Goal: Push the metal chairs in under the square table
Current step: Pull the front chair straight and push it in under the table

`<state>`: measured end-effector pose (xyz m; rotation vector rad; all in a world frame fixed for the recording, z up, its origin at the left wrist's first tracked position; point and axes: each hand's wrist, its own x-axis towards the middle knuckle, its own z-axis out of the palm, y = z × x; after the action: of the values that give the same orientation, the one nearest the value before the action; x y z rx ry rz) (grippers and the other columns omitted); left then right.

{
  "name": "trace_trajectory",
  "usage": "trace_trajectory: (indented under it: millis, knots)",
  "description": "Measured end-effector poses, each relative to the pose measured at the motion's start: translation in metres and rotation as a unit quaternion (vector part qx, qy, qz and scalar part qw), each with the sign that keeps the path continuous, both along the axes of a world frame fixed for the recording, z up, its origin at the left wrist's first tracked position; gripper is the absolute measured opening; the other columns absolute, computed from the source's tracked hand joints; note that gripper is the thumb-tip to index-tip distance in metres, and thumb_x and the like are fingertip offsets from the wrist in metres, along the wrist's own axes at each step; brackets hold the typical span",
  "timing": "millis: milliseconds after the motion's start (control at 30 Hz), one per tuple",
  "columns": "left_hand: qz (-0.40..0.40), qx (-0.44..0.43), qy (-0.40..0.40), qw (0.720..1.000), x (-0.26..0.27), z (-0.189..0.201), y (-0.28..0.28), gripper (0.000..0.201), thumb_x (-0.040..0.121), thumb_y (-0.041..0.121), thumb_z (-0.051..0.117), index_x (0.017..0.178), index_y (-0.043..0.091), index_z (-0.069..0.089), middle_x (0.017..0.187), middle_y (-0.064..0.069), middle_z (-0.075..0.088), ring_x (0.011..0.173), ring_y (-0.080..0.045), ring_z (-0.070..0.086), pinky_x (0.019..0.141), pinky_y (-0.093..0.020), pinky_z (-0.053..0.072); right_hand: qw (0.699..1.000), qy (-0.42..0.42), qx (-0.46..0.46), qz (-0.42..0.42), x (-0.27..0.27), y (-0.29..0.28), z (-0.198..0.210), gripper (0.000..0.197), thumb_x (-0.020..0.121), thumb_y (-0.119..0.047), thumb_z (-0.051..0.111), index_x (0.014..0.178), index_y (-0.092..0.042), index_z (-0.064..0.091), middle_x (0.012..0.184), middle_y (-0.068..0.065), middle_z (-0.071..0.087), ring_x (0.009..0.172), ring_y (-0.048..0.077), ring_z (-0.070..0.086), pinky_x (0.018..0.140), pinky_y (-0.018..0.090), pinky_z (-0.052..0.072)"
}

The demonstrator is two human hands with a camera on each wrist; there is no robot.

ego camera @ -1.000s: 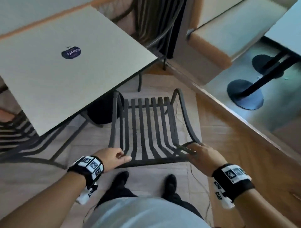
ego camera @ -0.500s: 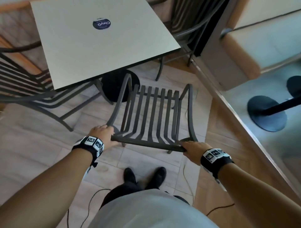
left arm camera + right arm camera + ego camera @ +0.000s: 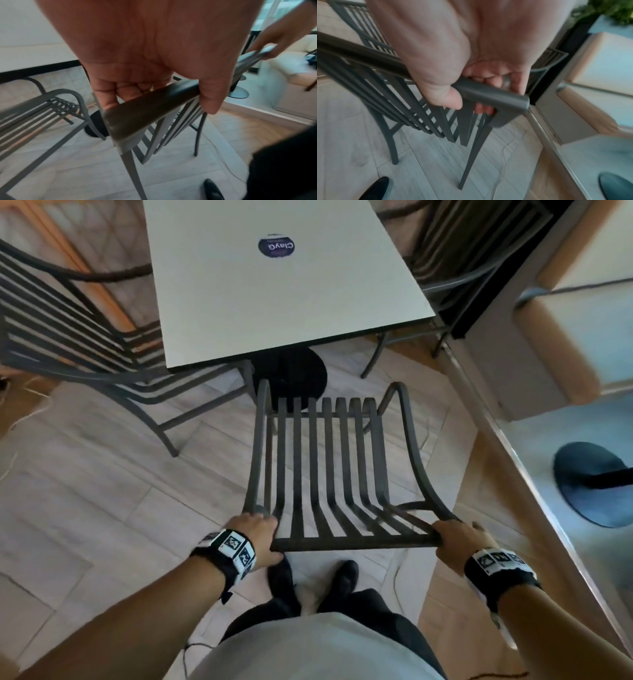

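A dark grey slatted metal chair (image 3: 329,470) stands right in front of me, its seat facing the square white table (image 3: 274,289). My left hand (image 3: 255,534) grips the left end of the chair's top rail (image 3: 150,102), fingers curled over it. My right hand (image 3: 457,539) grips the right end of the same rail (image 3: 491,93). The seat's front edge lies just short of the table's near edge, by the black round table base (image 3: 291,374). A sticker (image 3: 276,247) marks the tabletop.
A second metal chair (image 3: 78,347) stands at the table's left side, a third chair (image 3: 455,261) at its right. A low ledge and glass partition (image 3: 534,474) run along the right. Cables (image 3: 20,412) lie on the floor at left. My shoes (image 3: 315,580) are behind the chair.
Both hands have closed round the top rail's ends. The view has swung so the chair now faces the table squarely, and I stand farther back from it.
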<state>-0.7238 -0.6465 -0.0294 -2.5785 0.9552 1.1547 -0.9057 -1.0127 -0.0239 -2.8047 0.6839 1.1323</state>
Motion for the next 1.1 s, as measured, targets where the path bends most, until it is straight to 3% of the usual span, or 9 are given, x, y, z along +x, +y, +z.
trace_trajectory:
  millis: [67, 167, 333, 433, 600, 733, 900, 1000, 1100]
  knots:
    - [0.01, -0.012, 0.006, 1.0, -0.016, -0.007, 0.01, 0.061, 0.074, 0.064, 0.063, 0.116, 0.021, 0.055, 0.121, -0.006, 0.063, 0.105, -0.03, 0.062, 0.087, -0.043, 0.054, 1.0, -0.014, -0.015, 0.006, -0.003, -0.005, -0.011, 0.013, 0.084, -0.025, 0.052, 0.084, -0.038, 0.055, 0.091, -0.018, 0.064, 0.096, 0.009, 0.064, 0.111, 0.048, 0.033]
    - [0.044, -0.021, 0.005, 0.999, -0.037, -0.012, 0.018, 0.064, 0.079, 0.062, 0.061, 0.125, 0.019, 0.05, 0.135, -0.007, 0.055, 0.115, -0.031, 0.058, 0.098, -0.046, 0.05, 0.999, -0.015, -0.021, 0.04, 0.002, -0.013, -0.015, 0.018, 0.082, -0.024, 0.046, 0.086, -0.039, 0.055, 0.098, -0.019, 0.063, 0.104, 0.009, 0.064, 0.106, 0.046, 0.033]
    - [0.153, -0.031, -0.042, 0.987, -0.064, -0.019, 0.01, 0.071, 0.092, 0.039, 0.061, 0.152, 0.024, 0.027, 0.163, -0.007, 0.024, 0.148, -0.032, 0.025, 0.119, -0.056, 0.027, 0.996, -0.042, -0.007, 0.085, 0.019, -0.044, -0.015, 0.017, 0.085, -0.027, 0.047, 0.088, -0.041, 0.057, 0.096, -0.021, 0.065, 0.102, 0.006, 0.064, 0.11, 0.047, 0.031]
    - [0.196, -0.054, -0.017, 0.979, -0.067, -0.015, -0.012, 0.064, 0.096, 0.031, 0.058, 0.152, 0.024, 0.027, 0.16, -0.007, 0.033, 0.143, -0.03, 0.035, 0.113, -0.05, 0.041, 0.994, -0.058, -0.002, 0.097, 0.035, -0.066, -0.013, 0.015, 0.086, -0.026, 0.049, 0.082, -0.039, 0.056, 0.088, -0.019, 0.064, 0.096, 0.005, 0.065, 0.111, 0.047, 0.034]
    - [0.23, -0.039, -0.016, 0.972, -0.061, -0.007, -0.059, 0.043, 0.098, 0.025, 0.053, 0.14, 0.025, 0.043, 0.143, -0.004, 0.05, 0.132, -0.026, 0.047, 0.106, -0.048, 0.046, 0.988, -0.093, -0.011, 0.12, 0.071, -0.109, -0.009, 0.019, 0.086, -0.021, 0.053, 0.085, -0.039, 0.058, 0.087, -0.018, 0.063, 0.096, 0.009, 0.064, 0.112, 0.049, 0.03]
    - [0.268, -0.027, -0.039, 0.962, -0.049, -0.003, -0.081, 0.051, 0.097, 0.015, 0.051, 0.144, 0.029, 0.038, 0.136, -0.004, 0.054, 0.127, -0.026, 0.051, 0.103, -0.046, 0.048, 0.984, -0.117, -0.003, 0.134, 0.108, -0.134, -0.003, 0.023, 0.087, -0.017, 0.053, 0.09, -0.038, 0.06, 0.093, -0.016, 0.063, 0.101, 0.013, 0.062, 0.114, 0.048, 0.027]
    - [0.3, -0.02, -0.078, 0.951, -0.025, 0.008, -0.092, 0.045, 0.097, 0.013, 0.053, 0.137, 0.033, 0.046, 0.134, -0.001, 0.057, 0.124, -0.024, 0.053, 0.102, -0.044, 0.05, 0.977, -0.127, -0.004, 0.17, 0.14, -0.151, 0.003, 0.019, 0.089, -0.018, 0.055, 0.084, -0.036, 0.056, 0.081, -0.016, 0.059, 0.081, 0.011, 0.058, 0.102, 0.041, 0.041]
    - [0.337, -0.023, -0.098, 0.936, -0.01, 0.017, -0.097, 0.033, 0.098, 0.02, 0.054, 0.13, 0.026, 0.052, 0.127, -0.003, 0.061, 0.114, -0.025, 0.059, 0.097, -0.043, 0.052, 0.977, -0.144, 0.011, 0.158, 0.149, -0.154, 0.007, 0.02, 0.09, -0.019, 0.053, 0.078, -0.035, 0.053, 0.07, -0.016, 0.053, 0.067, 0.008, 0.05, 0.101, 0.04, 0.044]
    - [0.34, -0.018, -0.088, 0.936, -0.005, 0.025, -0.099, 0.028, 0.097, 0.033, 0.056, 0.124, 0.024, 0.055, 0.121, -0.002, 0.064, 0.106, -0.025, 0.062, 0.092, -0.041, 0.053, 0.977, -0.146, 0.032, 0.152, 0.151, -0.155, 0.012, 0.021, 0.09, -0.019, 0.049, 0.078, -0.036, 0.052, 0.071, -0.015, 0.055, 0.068, 0.008, 0.053, 0.094, 0.037, 0.047]
